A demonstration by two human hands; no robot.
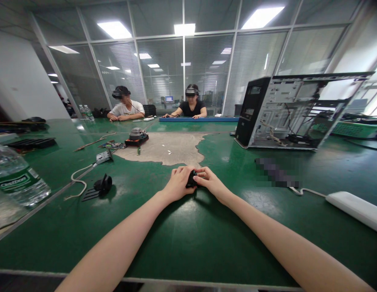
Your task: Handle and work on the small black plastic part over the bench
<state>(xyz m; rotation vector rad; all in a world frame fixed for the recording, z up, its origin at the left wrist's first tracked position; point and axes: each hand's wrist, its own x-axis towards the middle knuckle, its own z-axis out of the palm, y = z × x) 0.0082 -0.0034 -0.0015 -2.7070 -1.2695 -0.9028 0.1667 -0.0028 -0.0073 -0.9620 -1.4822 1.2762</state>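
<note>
Between my two hands is a small black object (191, 179), just above or on the green table; its kind is mostly hidden by fingers. My left hand (178, 182) wraps round its left side. From the right, the fingers and thumb of my right hand (210, 181) close on the same piece. Off to the left lies a black round part with flat prongs (103, 184). Behind it, a metal bracket with a connector (103, 156) trails a pale cable (75, 180).
An opened computer case (252, 113) stands at the right. A white power bank-like block (352, 209) with a cable lies nearer. At the left is a water bottle (20, 180). A heatsink fan unit (136, 137) sits beyond my hands. Two people with headsets sit across the green table (176, 247).
</note>
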